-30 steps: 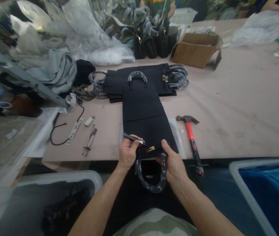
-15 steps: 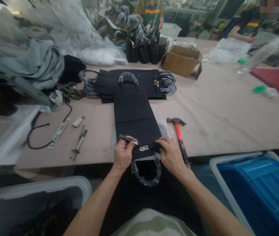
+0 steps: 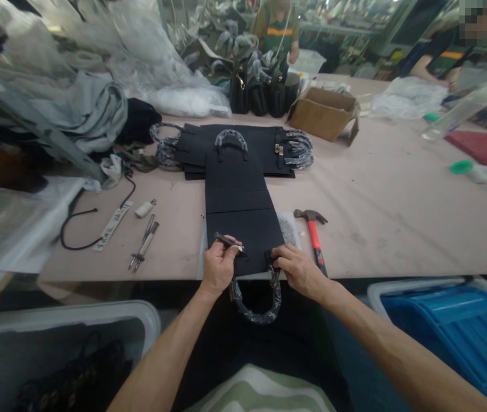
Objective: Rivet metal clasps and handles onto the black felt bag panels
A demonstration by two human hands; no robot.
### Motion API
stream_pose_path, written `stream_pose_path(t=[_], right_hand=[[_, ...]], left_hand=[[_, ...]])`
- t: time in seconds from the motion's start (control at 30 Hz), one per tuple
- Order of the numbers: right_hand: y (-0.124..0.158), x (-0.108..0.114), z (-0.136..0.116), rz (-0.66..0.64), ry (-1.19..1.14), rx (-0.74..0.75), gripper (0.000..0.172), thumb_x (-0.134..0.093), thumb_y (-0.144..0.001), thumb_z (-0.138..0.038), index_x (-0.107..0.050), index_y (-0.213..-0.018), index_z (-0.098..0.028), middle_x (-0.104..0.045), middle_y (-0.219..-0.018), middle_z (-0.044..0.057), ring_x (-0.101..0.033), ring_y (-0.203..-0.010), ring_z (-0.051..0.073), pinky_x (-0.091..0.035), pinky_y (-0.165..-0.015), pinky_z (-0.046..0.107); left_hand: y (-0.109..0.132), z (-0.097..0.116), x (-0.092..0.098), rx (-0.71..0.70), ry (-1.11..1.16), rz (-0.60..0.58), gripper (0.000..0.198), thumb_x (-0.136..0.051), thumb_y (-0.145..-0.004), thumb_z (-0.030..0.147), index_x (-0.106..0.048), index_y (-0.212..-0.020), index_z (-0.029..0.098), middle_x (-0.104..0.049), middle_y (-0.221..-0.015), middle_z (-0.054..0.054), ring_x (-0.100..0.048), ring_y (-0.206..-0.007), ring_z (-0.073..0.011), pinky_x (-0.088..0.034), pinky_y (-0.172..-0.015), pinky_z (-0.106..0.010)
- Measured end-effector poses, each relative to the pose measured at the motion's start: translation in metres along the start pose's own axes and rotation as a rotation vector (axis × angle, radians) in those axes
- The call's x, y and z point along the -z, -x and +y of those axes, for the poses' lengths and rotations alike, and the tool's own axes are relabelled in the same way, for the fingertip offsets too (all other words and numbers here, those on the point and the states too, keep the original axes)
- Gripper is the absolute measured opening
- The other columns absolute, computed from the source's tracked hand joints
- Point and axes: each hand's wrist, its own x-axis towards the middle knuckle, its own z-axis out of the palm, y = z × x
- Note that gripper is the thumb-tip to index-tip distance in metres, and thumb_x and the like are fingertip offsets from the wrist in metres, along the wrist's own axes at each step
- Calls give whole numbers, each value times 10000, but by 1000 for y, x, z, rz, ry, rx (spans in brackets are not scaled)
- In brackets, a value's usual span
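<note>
A long black bag panel (image 3: 243, 229) lies on the table toward me, with a plastic-wrapped handle (image 3: 258, 315) hanging past the near edge. My left hand (image 3: 220, 263) is closed at the panel's left side, pinching a short black strap (image 3: 225, 239) whose end points right. At the right side, my right hand (image 3: 292, 263) has its fingers closed on another black strap (image 3: 269, 258), mostly hidden by them. Between the hands the panel's surface shows bare. A second wrapped handle (image 3: 231, 137) is at the panel's far end.
A claw hammer (image 3: 313, 232) lies right of the panel. Metal tools (image 3: 144, 246) and a corded strip (image 3: 112, 229) lie left. Behind are stacked black panels (image 3: 191, 143) and a cardboard box (image 3: 324, 114). Tubs (image 3: 149, 315) flank me below the table. Two people work beyond.
The strap ends have come apart, and the gold metal clasp between my hands no longer shows. My right hand has shifted slightly. The whole view has turned a little left.
</note>
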Motion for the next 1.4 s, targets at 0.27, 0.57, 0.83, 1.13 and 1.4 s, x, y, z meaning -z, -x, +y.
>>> stream_pose_path(t=[0.27,0.57,0.83,1.13,1.4], right_hand=[[20,-24,-25,526,-424,-366,326,-473,-919,-142,-705,-1131,-228,-645,-1290,103,-578,-1233,256,-444,-1090,491],[29,-33,-81,818,-1363,-1281,395,-812,-675,-502,-712,-822,-149,-718,-817,100,-681,-733,230,-532,-605,294],[12,-28,-80,910,-1918,-1152,197,-719,-760,-286,-647,-903,-171,-732,-784,83,-690,-682,204,-543,-649,290],[-10,-18,-63,560,-1796,-1078,343,-807,-733,-462,-674,-744,-146,-685,-653,62,-617,-509,166,-527,-478,257],[-36,-25,-61,625,-1699,-1337,207,-845,-626,-96,-655,-707,-106,-699,-649,93,-692,-559,215,-593,-453,245]], left_hand=[[0,1,1,-18,-55,-10,154,-621,-923,323,-672,-972,186,-734,-940,-55,-707,-856,-181,-583,-828,-298],[-1,1,2,-9,-77,-18,178,-629,-920,342,-672,-981,181,-736,-948,-61,-710,-853,-182,-592,-828,-307],[-3,11,0,59,74,21,244,-680,-877,392,-660,-939,158,-731,-902,-62,-716,-806,-171,-619,-773,-297],[-2,8,0,62,89,7,255,-688,-877,404,-666,-960,164,-739,-928,-67,-717,-827,-174,-613,-801,-298],[-4,8,1,79,99,-11,252,-680,-882,397,-647,-974,165,-745,-926,-72,-721,-822,-178,-609,-796,-308]])
